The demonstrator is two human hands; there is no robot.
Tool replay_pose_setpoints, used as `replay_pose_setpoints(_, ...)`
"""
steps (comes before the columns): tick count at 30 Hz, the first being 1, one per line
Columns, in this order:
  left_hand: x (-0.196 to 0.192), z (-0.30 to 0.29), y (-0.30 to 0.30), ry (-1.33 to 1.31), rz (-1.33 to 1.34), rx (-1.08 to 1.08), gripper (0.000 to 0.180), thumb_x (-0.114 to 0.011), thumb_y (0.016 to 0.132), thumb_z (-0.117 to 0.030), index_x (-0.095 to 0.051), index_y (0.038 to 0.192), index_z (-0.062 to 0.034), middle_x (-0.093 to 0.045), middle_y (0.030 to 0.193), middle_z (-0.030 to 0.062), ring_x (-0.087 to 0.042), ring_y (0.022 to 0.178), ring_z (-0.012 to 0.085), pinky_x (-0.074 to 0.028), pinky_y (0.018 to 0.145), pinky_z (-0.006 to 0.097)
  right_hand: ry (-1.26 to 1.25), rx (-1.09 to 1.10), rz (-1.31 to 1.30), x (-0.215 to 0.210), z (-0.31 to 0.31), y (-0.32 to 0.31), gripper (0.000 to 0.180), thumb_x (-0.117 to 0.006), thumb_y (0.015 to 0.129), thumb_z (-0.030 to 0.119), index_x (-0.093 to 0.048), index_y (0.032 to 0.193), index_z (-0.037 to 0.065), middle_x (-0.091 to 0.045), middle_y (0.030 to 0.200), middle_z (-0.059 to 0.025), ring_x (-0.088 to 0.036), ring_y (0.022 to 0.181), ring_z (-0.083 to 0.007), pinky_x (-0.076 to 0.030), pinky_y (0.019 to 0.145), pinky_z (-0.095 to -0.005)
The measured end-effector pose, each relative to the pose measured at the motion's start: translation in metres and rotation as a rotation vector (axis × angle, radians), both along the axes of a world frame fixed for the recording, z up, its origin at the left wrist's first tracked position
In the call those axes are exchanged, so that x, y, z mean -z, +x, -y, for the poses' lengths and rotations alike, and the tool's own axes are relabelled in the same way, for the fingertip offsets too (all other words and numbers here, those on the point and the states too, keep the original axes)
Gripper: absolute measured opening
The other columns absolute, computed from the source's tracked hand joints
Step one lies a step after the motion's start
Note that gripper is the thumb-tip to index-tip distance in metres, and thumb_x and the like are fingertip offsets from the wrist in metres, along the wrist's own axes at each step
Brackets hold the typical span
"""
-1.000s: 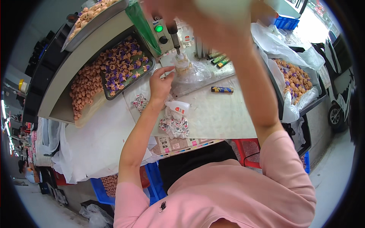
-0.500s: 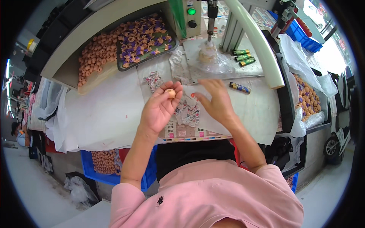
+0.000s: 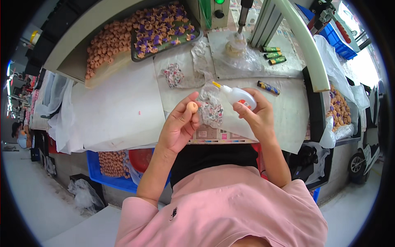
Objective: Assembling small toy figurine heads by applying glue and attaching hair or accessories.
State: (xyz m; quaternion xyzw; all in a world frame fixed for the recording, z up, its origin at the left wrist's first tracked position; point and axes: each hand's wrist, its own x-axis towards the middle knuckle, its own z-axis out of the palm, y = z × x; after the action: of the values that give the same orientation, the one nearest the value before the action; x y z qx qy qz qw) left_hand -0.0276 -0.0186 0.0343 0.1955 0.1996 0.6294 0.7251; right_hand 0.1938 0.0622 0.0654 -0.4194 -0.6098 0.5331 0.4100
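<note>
Pinched between the thumb and fingers of my left hand (image 3: 179, 125) is a small round peach-coloured piece (image 3: 192, 107) with a dark hole in its face. My right hand (image 3: 260, 115) grips a white squeeze glue bottle (image 3: 240, 97), tilted so that its yellow nozzle tip (image 3: 216, 85) points up and left. The nozzle is apart from the round piece. Below and between the hands lies a crumpled floral cloth (image 3: 212, 113) on the papered table (image 3: 115, 111).
A dark tray (image 3: 197, 36) of peach and purple pieces stands far left, beside a heap of round pieces (image 3: 105, 45). A press with a metal shaft (image 3: 242, 18) rises at the back. Green tubes (image 3: 272, 55) and a blue tube (image 3: 268, 87) lie right. Blue crate (image 3: 94, 175) below left.
My right hand has picked up the glue bottle and raised it near the left hand. The left hand has moved slightly right and down, turning the round piece's hole into view.
</note>
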Motion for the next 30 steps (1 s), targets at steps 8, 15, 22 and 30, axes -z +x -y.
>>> replay_pose_setpoints(8, 0.011, -0.001, 0.019, -0.192, -0.01, -0.049, 0.045, -0.051, 0.098, -0.024, -0.042, 0.136, -0.002, -0.056, 0.124, 0.0129, -0.062, 0.096, 0.0136, -0.053, 0.088, 0.028, 0.359, 0.05, 0.044, -0.005, 0.015, 0.009, 0.039, -0.085, 0.07, 0.018, -0.065, 0.099, 0.003, -0.057, 0.086, -0.0023, -0.055, 0.076, -0.0104, -0.044, 0.063, -0.0236)
replay_pose_setpoints(15, 0.022, -0.004, 0.019, -0.133, -0.076, -0.031, 0.047, -0.052, 0.097, -0.023, -0.042, 0.137, -0.0017, -0.057, 0.121, 0.0109, -0.062, 0.096, 0.0118, -0.051, 0.09, 0.027, 0.523, 0.043, 0.121, 0.006, 0.018, 0.002, 0.039, -0.086, 0.066, 0.02, -0.067, 0.095, 0.001, -0.055, 0.083, -0.0046, -0.054, 0.074, -0.0143, -0.042, 0.062, -0.0253)
replay_pose_setpoints(22, 0.025, -0.007, 0.02, -0.151, -0.079, -0.041, 0.047, -0.055, 0.095, -0.022, -0.044, 0.136, -0.002, -0.06, 0.117, 0.0111, -0.062, 0.096, 0.0119, -0.05, 0.091, 0.026, 0.509, 0.024, 0.123, 0.011, 0.016, 0.0, 0.041, -0.086, 0.065, 0.022, -0.067, 0.095, 0.001, -0.055, 0.083, -0.0047, -0.054, 0.073, -0.0144, -0.042, 0.061, -0.0253)
replay_pose_setpoints(30, 0.026, -0.009, 0.02, -0.16, -0.096, -0.049, 0.047, -0.055, 0.095, -0.022, -0.045, 0.136, -0.0022, -0.06, 0.116, 0.0102, -0.062, 0.096, 0.0116, -0.05, 0.091, 0.025, 0.525, 0.004, 0.136, 0.012, 0.012, -0.003, 0.04, -0.086, 0.065, 0.022, -0.067, 0.095, 0.002, -0.055, 0.082, -0.0038, -0.055, 0.071, -0.0136, -0.042, 0.059, -0.0246)
